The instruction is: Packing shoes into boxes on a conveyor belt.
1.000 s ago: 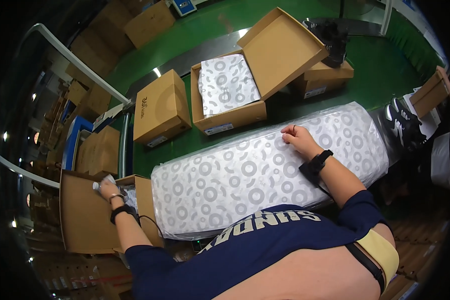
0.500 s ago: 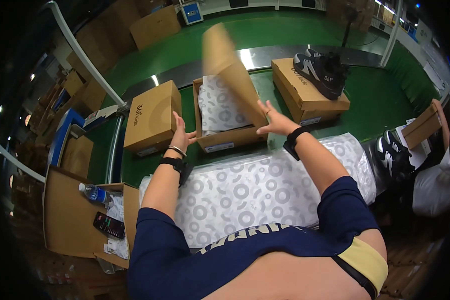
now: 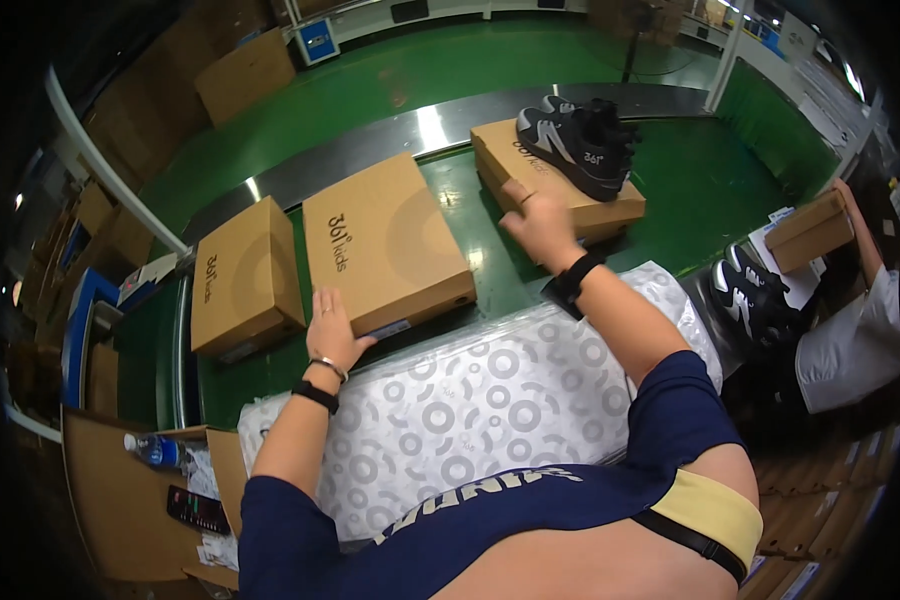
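The middle shoebox (image 3: 382, 245), brown cardboard, lies with its lid down on the green belt. My left hand (image 3: 332, 328), its fingers stretched out, rests against the near left edge of that box. Farther right, a second shoebox (image 3: 610, 212) carries a pair of black and grey sneakers (image 3: 577, 145) on its lid. My right hand (image 3: 542, 225) is at this box's near left side with fingers apart; whether it touches the cardboard I cannot tell. A stack of white patterned wrapping paper (image 3: 490, 400) lies between my forearms.
Another closed shoebox (image 3: 245, 285) stands at the left. An open carton (image 3: 135, 510) at lower left holds a bottle (image 3: 155, 449), a phone (image 3: 198, 510) and paper scraps. At right, another person's hand holds a small brown box (image 3: 808, 232) near more black and white sneakers (image 3: 755, 300).
The middle box's raised lid has come down and covers the paper inside. My right hand has left it and moved to the box with sneakers. The whole view has shifted.
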Motion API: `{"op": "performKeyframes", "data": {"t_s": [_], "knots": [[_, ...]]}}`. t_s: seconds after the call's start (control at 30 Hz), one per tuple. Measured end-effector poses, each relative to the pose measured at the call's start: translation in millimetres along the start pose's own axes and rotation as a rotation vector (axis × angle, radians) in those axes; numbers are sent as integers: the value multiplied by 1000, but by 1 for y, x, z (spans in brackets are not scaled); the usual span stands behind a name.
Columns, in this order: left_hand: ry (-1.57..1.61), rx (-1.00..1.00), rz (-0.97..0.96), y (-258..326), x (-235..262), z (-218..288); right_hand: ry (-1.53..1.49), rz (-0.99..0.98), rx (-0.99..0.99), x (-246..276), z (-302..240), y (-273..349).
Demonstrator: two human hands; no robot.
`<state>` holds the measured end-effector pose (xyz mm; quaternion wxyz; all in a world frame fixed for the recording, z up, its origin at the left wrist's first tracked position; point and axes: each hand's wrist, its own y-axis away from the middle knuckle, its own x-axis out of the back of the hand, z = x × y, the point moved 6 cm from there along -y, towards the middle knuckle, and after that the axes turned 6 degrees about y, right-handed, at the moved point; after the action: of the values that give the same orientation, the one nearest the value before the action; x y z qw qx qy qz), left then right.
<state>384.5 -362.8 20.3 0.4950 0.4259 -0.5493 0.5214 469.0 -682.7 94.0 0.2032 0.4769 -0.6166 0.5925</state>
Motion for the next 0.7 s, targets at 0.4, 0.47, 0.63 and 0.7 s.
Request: {"op": "performKeyframes", "data": {"t_s": [0.4, 0.47, 0.63, 0.7], "knots": [[-28, -41, -128, -11, 49, 73, -53, -87, 186, 144, 61, -47], [224, -270, 199, 20, 82, 122, -172, -104, 252, 195, 7, -21], [843, -511, 624, 75, 146, 164, -895, -429, 223, 249, -66, 43], [880, -474, 687, 99, 150, 160, -1075, 117, 377, 242, -80, 49]]}}
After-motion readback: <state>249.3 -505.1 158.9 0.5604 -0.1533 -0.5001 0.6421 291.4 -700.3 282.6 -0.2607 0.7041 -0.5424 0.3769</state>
